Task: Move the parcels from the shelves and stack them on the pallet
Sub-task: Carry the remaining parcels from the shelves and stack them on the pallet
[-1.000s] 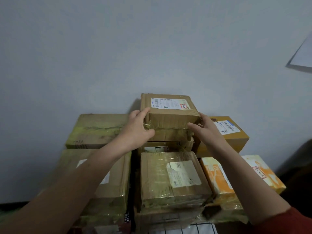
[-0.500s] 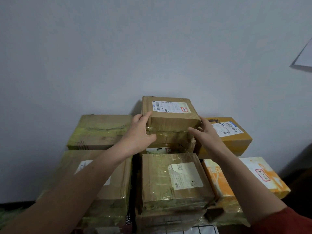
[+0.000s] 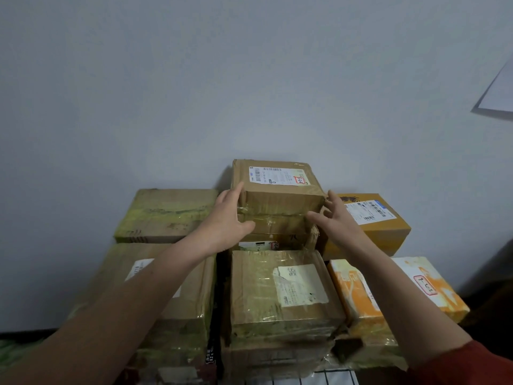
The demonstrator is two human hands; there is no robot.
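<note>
Plain grey wall point(image 3: 249, 79) backs a pile of parcels, with a sheet of paper point(image 3: 499, 90) at its right edge; no pallet shows, though by my reading it lies under the pile. Nearest in the front row stand a taped brown box point(image 3: 155, 287) on the left, a middle box point(image 3: 277, 295) with a torn label, and an orange-and-white parcel point(image 3: 388, 290) on the right; a red sleeve point(image 3: 472, 362) shows at the bottom right corner.

Beyond them the left hand point(image 3: 224, 226) lies with straight fingers along the left side of the top parcel point(image 3: 280, 190), thumb stretched out below its front edge; the right hand point(image 3: 337, 220) has its fingers spread at the parcel's front right corner, barely touching if at all. A moment ago both hands were clamped round this parcel; now they have let go and hold nothing.

That parcel sits level on a taped box point(image 3: 274, 225) in the middle of the back row, close to the wall, the highest point of the pile; a green-stained box point(image 3: 166, 215) lies to its left and a yellow box point(image 3: 383, 226) to its right.

So this parcel looks placed; the sensible next thing is to draw back and fetch another from the shelves. Its narrow perch looks like the one risk.
</note>
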